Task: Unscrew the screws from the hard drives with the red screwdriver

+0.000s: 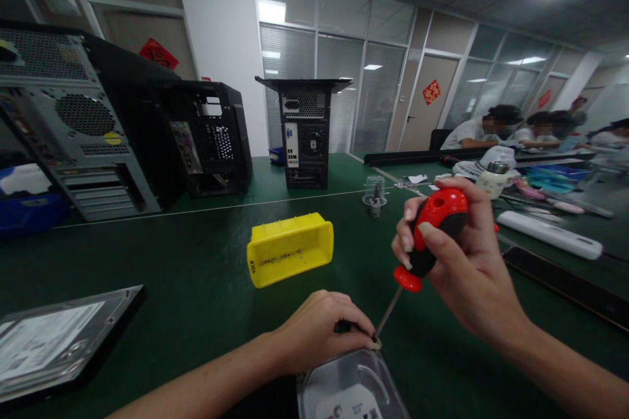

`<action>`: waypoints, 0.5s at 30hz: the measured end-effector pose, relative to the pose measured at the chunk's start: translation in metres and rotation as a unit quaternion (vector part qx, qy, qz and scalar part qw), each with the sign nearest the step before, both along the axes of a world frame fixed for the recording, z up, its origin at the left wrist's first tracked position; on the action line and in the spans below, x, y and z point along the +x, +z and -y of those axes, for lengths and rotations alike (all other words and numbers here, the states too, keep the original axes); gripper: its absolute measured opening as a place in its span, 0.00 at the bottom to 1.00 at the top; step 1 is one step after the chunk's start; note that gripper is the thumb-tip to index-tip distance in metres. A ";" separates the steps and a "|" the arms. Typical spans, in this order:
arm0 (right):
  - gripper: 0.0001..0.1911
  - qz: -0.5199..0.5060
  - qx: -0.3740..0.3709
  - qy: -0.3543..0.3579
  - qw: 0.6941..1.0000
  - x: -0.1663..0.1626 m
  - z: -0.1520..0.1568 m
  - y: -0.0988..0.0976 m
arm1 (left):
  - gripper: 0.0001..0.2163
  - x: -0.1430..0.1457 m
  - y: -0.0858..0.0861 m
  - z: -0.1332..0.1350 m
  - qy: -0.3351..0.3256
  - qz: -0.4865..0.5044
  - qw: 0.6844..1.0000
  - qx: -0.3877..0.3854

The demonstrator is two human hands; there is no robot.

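My right hand (457,255) is wrapped round the red and black handle of a screwdriver (439,229), held tilted with its shaft pointing down to the left. The tip meets the far corner of a hard drive (351,389) at the bottom edge of the view. At that same corner, my left hand (327,327) has thumb and fingers pinched together beside the screwdriver tip. Whatever small piece sits between those fingertips is too small to make out. Part of the hard drive is cut off by the frame.
A yellow plastic bin (289,252) lies tipped on its side on the green table (206,242). Another hard drive (59,340) is at the left. Computer cases (307,137) stand at the back. A clear cup-shaped piece (375,193) and a white power strip (548,234) lie to the right. People (476,127) sit beyond.
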State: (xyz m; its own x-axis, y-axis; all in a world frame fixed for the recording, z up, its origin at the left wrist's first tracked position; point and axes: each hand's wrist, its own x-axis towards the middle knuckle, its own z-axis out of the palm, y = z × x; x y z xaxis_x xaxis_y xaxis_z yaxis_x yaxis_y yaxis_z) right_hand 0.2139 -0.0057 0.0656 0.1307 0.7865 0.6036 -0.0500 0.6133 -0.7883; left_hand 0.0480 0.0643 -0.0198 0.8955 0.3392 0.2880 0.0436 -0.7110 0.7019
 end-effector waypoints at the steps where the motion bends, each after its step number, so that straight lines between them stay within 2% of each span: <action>1: 0.21 -0.001 0.005 -0.003 1.000 0.000 0.000 -0.001 | 0.04 0.000 0.000 0.000 -0.002 -0.002 1.000 0.002; 5: 0.20 -0.005 0.016 0.001 1.000 0.001 0.002 -0.003 | 0.05 -0.001 0.000 -0.001 -0.003 -0.007 1.000 0.007; 10: 0.18 -0.042 -0.007 0.049 0.998 0.001 0.007 0.001 | 0.06 -0.001 0.003 0.000 0.003 -0.010 1.000 0.007; 15: 0.23 -0.061 -0.035 0.065 0.995 -0.003 0.008 0.007 | 0.06 0.002 -0.008 -0.003 0.012 -0.018 1.000 0.002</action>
